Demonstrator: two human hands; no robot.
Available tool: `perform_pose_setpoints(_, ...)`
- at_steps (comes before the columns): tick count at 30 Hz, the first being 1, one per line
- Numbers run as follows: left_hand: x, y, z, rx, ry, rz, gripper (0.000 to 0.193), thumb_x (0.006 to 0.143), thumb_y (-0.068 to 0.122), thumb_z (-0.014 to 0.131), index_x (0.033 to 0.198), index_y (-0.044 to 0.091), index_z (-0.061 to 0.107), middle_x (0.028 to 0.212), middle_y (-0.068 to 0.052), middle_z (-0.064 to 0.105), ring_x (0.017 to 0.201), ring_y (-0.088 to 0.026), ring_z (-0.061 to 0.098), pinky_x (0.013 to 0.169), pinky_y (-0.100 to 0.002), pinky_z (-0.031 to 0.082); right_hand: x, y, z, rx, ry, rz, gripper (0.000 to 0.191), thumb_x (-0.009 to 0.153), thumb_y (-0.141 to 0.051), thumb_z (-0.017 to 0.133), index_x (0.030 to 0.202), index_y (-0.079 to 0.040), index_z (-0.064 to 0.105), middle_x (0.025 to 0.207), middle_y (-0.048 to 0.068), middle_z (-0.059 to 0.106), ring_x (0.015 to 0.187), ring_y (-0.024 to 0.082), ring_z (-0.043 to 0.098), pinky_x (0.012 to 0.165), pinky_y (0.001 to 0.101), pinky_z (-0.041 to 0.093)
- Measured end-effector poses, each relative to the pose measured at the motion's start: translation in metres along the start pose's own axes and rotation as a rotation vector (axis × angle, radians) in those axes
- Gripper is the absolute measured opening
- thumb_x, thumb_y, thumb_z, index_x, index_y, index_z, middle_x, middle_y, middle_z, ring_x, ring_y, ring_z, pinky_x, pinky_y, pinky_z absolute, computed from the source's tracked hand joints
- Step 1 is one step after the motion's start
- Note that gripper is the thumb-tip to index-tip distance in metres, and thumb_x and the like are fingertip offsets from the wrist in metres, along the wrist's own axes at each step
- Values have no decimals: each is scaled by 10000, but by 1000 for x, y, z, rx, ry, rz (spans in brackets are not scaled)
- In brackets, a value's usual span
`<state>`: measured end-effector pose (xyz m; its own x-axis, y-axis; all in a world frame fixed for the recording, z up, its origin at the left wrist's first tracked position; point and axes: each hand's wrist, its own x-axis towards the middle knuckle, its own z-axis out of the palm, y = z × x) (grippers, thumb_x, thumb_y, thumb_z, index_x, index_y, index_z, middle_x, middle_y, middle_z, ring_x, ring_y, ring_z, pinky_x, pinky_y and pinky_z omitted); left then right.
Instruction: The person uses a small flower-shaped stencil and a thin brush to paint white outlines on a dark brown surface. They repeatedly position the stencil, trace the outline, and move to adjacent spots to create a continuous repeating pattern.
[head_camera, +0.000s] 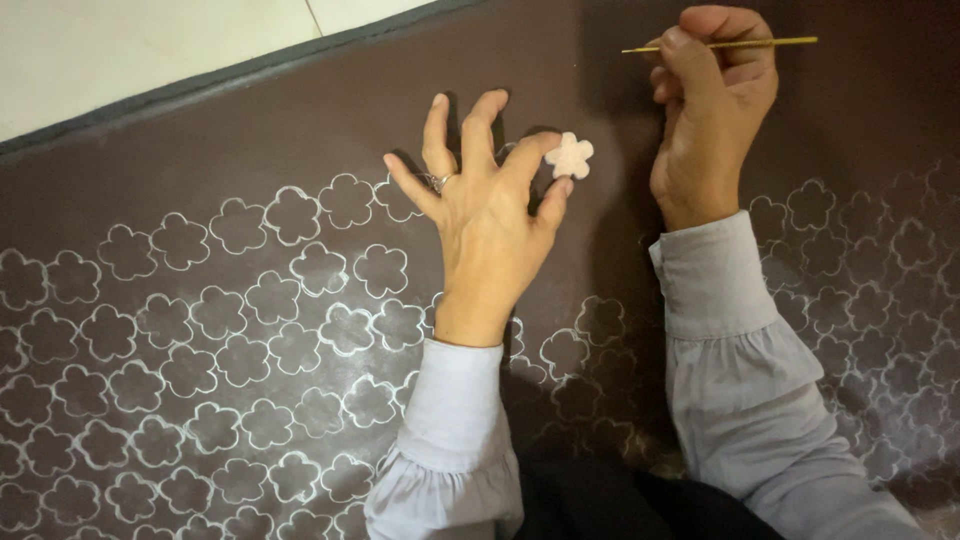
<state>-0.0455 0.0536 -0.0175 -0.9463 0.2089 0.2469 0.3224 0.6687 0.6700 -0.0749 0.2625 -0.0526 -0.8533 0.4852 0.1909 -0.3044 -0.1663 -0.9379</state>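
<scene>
flower template (571, 156) — at left hand (480, 205) fingertips

The person wore a light grey top with long sleeves (735, 360). Each sleeve had a smooth cuff (455, 400) and soft gathers below it. A ring (441, 182) sat on the left hand (480, 215).

- Soft, even indoor light falls over the dark brown cloth (250, 130); no glare anywhere.
- The pale floor (120, 50) at 11 o'clock is the brightest patch, close to washed out.
- The left hand (480, 210) casts a faint shadow toward 12 o'clock.
- The frame dims toward 5 o'clock, where chalk flower outlines (300, 350) fade.
- Focus is fairly sharp, with slight softness at the edges.
</scene>
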Motion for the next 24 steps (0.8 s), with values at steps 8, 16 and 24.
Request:
perform_pose_setpoints(8,1,-2,-1,-29,10,-10,284,774,274,867,1042,265,772,1447,-49,496,1500,-425,230,1139,-825,-3,0,0,-2,4,-21,-7,139,1070,53,691,1146,-34,612,1007,82,683,812,137,662,685,234,503)
perform_pose_setpoints(16,0,-2,-1,-27,16,-13,287,773,277,866,1043,270,771,1449,-48,498,1504,-425,234,1144,-825,8,0,1,-1,-7,-18,-9,136,1070,52,698,1138,-38,620,1010,73,680,808,131,659,686,233,512)
perform_pose_setpoints(24,1,-3,0,-22,17,-9,296,774,278,863,1051,266,760,1450,-46,497,1506,-427,230,1142,-827,2,1,2,0,21,-14,-3,146,1055,63,691,1134,-33,613,1006,79,676,804,133,661,668,229,500)
